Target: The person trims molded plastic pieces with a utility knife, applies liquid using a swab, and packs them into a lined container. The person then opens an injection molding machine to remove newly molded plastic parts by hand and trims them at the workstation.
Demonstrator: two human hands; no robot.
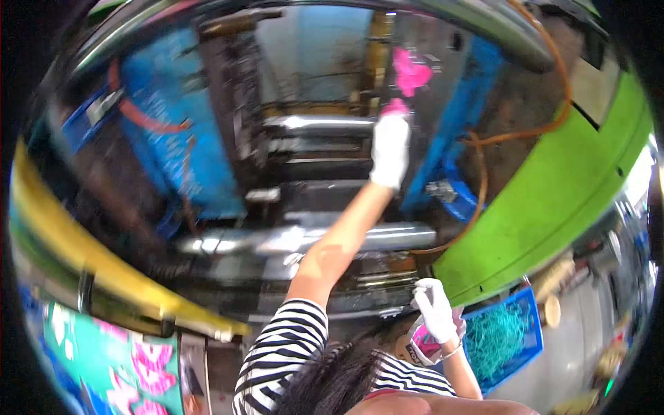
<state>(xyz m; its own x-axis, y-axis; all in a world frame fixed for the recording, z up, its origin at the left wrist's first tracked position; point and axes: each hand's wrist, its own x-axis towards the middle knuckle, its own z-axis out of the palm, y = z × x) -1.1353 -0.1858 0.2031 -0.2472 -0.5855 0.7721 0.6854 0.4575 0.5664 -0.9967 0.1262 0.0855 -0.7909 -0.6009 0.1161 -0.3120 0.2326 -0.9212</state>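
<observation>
My left hand (391, 149), in a white glove, reaches far forward into a machine. At its fingertips is a small pink piece (395, 107), pinched in the blurred fingers. Just beyond it, a larger bright pink piece (412, 72) lies against the dark metal plate (439, 83). My right hand (436, 311), also white-gloved, is low at the right with its fingers loosely bent and apart, nothing visible between them. Beside and below that hand is a round container (413, 346) with pink material inside, partly hidden by the hand and forearm.
Metal bars (332, 238) cross the machine between blue side plates (183, 117). An orange hose (564, 76) hangs beside a green panel (546, 200). A blue basket (531, 311) holds teal strands. Pink pieces (152, 360) lie on a green surface (83, 346) at lower left, near a yellow rail (90, 245).
</observation>
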